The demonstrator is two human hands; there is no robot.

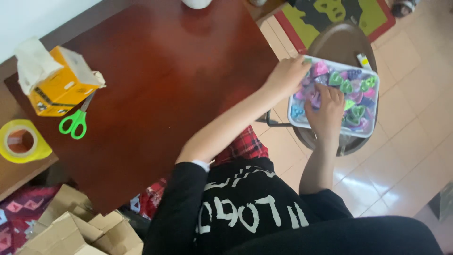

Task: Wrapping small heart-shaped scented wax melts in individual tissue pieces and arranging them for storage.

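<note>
A white rectangular tray sits on a brown round chair seat to the right of the table. It is filled with several small colourful heart-shaped pieces in purple, green, pink and blue. My left hand reaches across the table corner and grips the tray's near-left rim, fingers curled over it. My right hand lies palm down inside the tray, its fingers pressed among the pieces. The fingertips are hidden, so I cannot see whether they hold a piece.
The dark red wooden table carries a yellow-orange tissue box and green-handled scissors. A yellow tape roll lies on a lower surface at left. Cardboard boxes stand below. A small white tube rests on the chair, and a green rug lies beyond.
</note>
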